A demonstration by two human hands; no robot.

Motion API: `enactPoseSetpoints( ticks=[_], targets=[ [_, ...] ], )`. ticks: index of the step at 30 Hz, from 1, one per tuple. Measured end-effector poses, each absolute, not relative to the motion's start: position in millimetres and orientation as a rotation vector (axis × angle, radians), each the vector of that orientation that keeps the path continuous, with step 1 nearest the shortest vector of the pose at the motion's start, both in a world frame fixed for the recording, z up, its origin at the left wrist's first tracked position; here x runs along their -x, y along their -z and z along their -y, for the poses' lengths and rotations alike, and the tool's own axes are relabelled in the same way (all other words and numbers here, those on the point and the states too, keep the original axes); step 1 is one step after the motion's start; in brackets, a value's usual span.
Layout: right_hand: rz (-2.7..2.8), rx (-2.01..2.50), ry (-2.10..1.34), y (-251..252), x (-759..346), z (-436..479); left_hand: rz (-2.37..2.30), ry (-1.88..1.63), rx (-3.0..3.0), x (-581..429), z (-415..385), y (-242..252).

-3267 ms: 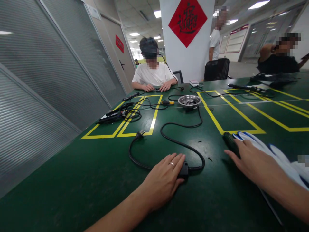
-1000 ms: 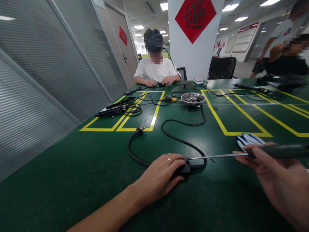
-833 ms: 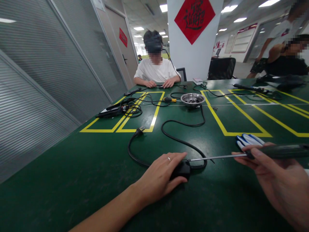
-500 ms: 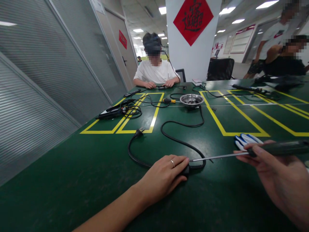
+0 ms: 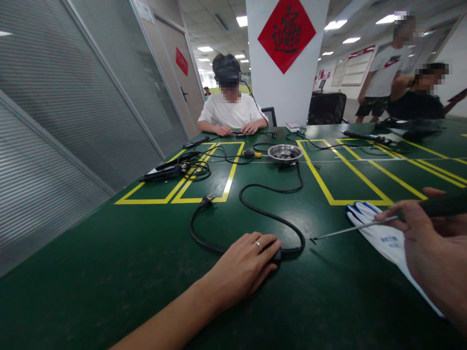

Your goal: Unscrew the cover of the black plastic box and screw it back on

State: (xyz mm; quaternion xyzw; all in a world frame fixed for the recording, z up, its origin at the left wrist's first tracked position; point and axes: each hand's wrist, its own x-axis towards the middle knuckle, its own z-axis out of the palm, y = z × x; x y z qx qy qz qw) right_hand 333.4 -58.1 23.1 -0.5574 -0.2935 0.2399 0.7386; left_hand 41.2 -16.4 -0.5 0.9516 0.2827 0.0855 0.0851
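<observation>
Pressing down over one black box point(image 5: 278, 256), my left hand point(image 5: 244, 265) is cupped low, fingers together on top and thumb along the near side; one ring counted on it. My right hand point(image 5: 425, 243) is curled closed around one green-handled screwdriver point(image 5: 355, 228), handle partly past the picture's edge, shaft sloping down leftward. Its tip is at one small dark screw point(image 5: 313, 241) on the tabletop point(image 5: 146, 277); contact I cannot confirm. The box lies flat, mostly hidden under the left palm. From it I count two runs of black cord point(image 5: 292, 251): one bends left to a single two-pronged plug point(image 5: 208, 201), the other snakes away toward the bowl.

Just beside and below the right hand: white glove material with blue trim point(image 5: 388, 240); one or two gloves, I cannot tell.

Farther out: one metal bowl point(image 5: 285, 153) holding small dark pieces, too small to count; one yellow-and-black screwdriver point(image 5: 251, 154) just left of it; one heap of black cable point(image 5: 197, 170); one small white box point(image 5: 293, 127) near the far edge.

Around the room I log one person point(image 5: 231, 112) seated opposite, two hands on the tabletop, plus two people at right, one standing point(image 5: 386, 73), one seated point(image 5: 418, 102).
</observation>
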Motion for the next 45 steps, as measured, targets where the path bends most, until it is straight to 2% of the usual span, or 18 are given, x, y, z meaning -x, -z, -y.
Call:
enactPoseSetpoints(
  ticks=[3,12,18,28,45],
  targets=[
    [0.853,1.385,-0.183,-22.6,-326.0,58.7,-0.871,-0.271,-2.768,-40.2,18.4,1.2],
    [0.849,1.377,-0.163,-26.0,-321.4,59.9,-0.849,-0.36,-2.512,-7.2,3.4,-12.6],
    [0.719,1.134,-0.501,-23.6,-320.9,53.2,-0.859,-0.496,-2.344,-5.4,-2.5,-2.5],
    [0.509,1.165,-0.969,-10.0,-270.2,57.4,-0.961,-0.699,-2.248,1.7,-14.5,3.8],
    [0.445,1.159,-1.042,1.4,-265.6,54.4,-0.879,-0.696,-2.22,-1.3,-11.2,2.4]
  ],
)
